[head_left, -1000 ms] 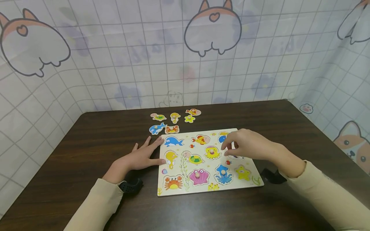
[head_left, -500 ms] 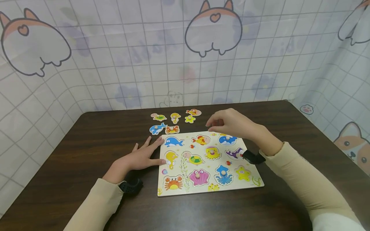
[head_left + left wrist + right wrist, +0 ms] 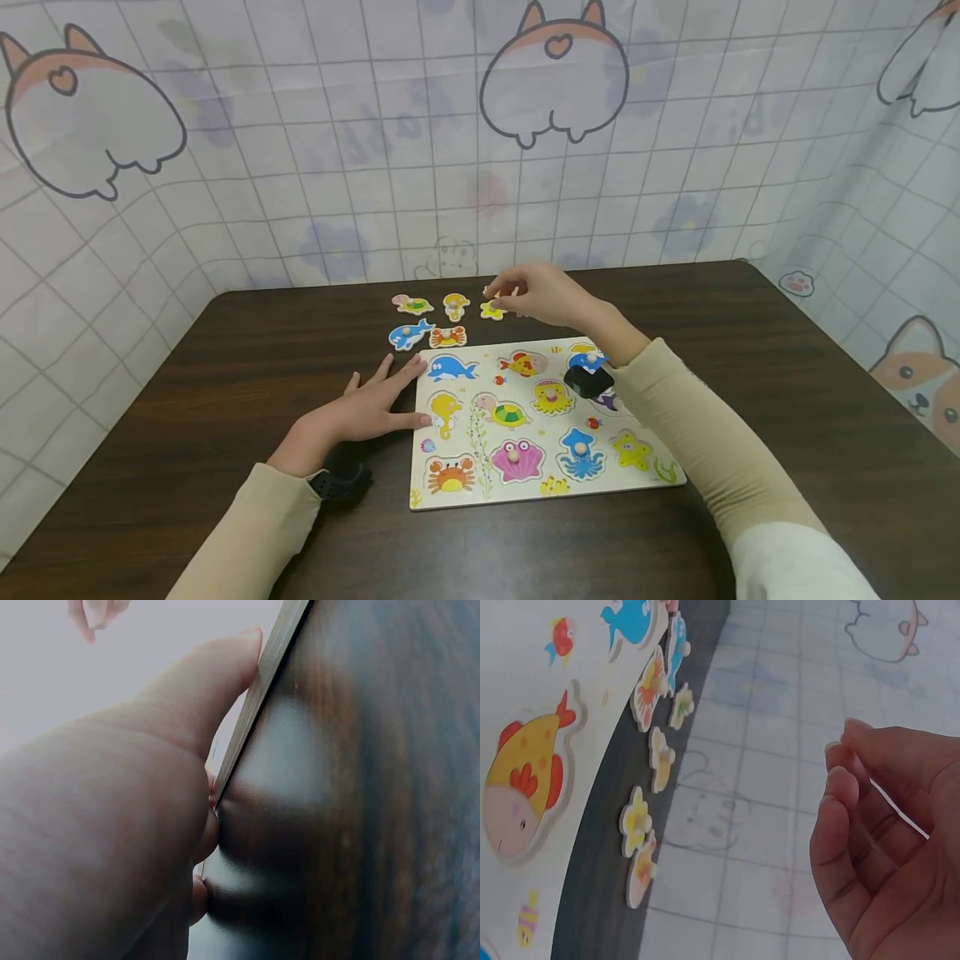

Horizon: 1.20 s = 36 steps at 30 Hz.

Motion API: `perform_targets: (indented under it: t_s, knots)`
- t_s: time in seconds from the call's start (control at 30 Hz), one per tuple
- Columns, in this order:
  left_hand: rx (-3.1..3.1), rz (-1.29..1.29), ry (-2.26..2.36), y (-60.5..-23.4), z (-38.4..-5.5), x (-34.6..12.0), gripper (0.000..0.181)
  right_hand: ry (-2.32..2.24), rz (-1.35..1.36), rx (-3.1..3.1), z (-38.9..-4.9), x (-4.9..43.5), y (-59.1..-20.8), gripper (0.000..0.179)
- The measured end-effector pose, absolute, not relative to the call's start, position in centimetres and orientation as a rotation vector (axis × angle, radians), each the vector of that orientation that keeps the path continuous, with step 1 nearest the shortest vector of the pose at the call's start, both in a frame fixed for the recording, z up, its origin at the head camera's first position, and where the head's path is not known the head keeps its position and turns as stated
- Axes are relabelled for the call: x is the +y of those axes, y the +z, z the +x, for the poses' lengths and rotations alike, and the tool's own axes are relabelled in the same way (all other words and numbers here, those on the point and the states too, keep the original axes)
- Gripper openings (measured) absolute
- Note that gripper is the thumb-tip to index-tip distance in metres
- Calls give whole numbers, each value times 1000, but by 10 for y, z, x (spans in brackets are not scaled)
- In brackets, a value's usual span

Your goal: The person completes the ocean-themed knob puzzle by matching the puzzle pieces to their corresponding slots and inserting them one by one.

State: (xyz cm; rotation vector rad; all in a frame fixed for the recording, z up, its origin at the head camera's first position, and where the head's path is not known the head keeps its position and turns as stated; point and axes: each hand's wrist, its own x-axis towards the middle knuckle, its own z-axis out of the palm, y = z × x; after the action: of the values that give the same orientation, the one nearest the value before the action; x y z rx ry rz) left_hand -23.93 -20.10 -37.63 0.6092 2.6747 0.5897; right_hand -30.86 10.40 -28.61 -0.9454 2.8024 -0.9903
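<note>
A wooden knob puzzle board (image 3: 517, 493) with sea animals lies on the table. My left hand (image 3: 367, 408) rests at its left edge, fingers spread, thumb on the board. My right hand (image 3: 551, 296) hovers over the loose pieces beyond the board, near the yellow starfish piece (image 3: 491, 312). In the right wrist view its thumb and fingertips come close together with nothing between them. The fish piece (image 3: 640, 877) shows there beside the starfish; in the head view the hand mostly hides it. A shell piece (image 3: 517, 461), a squid piece (image 3: 581, 454) and an octopus piece (image 3: 552, 397) sit in the board.
Left of the starfish lie a seahorse piece (image 3: 455, 307) and a turtle piece (image 3: 412, 305). Closer to the board are a blue whale piece (image 3: 408, 335) and a crab piece (image 3: 447, 337). A patterned cloth (image 3: 420, 217) hangs behind the dark table (image 3: 187, 417).
My right hand has moved left and away from me, from over the board's right side to the loose pieces behind it. My left hand has stayed in place.
</note>
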Motion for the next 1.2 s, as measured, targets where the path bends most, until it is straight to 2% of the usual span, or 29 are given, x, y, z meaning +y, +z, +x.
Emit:
perform_targets:
  t_s: [0.5,0.87,1.2]
  knots:
    - [2651,600,598,-374,-237,-197,97,-1100,-785,2598,-351,62,-323,21]
    - [2657,612,608,-374,-236,-199,97,-974,-761,2544,-357,32,-336,20]
    - [2674,605,581,-374,-238,-199,96,-906,-668,2542,-362,27,-341,22]
